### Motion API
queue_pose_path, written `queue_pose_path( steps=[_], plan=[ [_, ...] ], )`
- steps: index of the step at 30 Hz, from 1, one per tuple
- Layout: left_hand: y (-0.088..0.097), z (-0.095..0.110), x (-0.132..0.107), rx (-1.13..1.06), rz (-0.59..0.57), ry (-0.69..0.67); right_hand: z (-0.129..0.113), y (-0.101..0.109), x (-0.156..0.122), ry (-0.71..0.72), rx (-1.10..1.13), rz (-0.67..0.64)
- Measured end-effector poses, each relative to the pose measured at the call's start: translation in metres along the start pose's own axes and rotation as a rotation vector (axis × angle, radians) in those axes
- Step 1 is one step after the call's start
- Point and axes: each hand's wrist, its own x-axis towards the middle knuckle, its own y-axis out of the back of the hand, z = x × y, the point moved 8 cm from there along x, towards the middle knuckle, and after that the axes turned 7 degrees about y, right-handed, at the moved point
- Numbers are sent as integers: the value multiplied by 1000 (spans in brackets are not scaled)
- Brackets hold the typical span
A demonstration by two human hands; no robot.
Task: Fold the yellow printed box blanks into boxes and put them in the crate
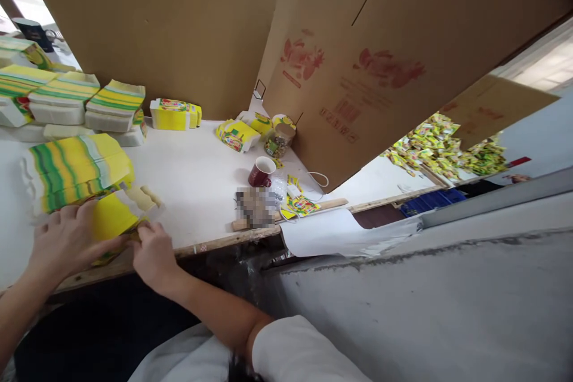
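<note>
A flat yellow carton blank (114, 215) lies at the near edge of the white table (197, 179). My left hand (67, 242) rests on its left part, fingers curled over the card. My right hand (154, 253) pinches the blank's lower right edge at the table rim. Just behind the hands sits a fanned stack of yellow-and-green flat cartons (76, 170).
More carton stacks (114, 104) line the back left, folded yellow boxes (172, 114) further back. A dark red mug (262, 173), a jar (278, 140) and small packets stand at the right end. Large cardboard sheets (358, 59) wall the table. A heap of sachets (443, 146) lies beyond.
</note>
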Motion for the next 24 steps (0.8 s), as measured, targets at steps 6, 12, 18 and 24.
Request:
queue_pose_path(
  steps=[6, 12, 18, 24],
  plan=[
    [-7, -8, 4, 65, -48, 28, 12, 15, 5, -19, 37, -20],
    [-9, -9, 4, 156, 12, -17, 19, 37, 23, 58, -21, -39],
    [-6, -4, -1, 183, 30, -13, 22, 40, 23, 99, -7, -85],
    [-14, -5, 5, 273, -61, -18, 26, 50, 6, 212, 64, -293]
  ],
)
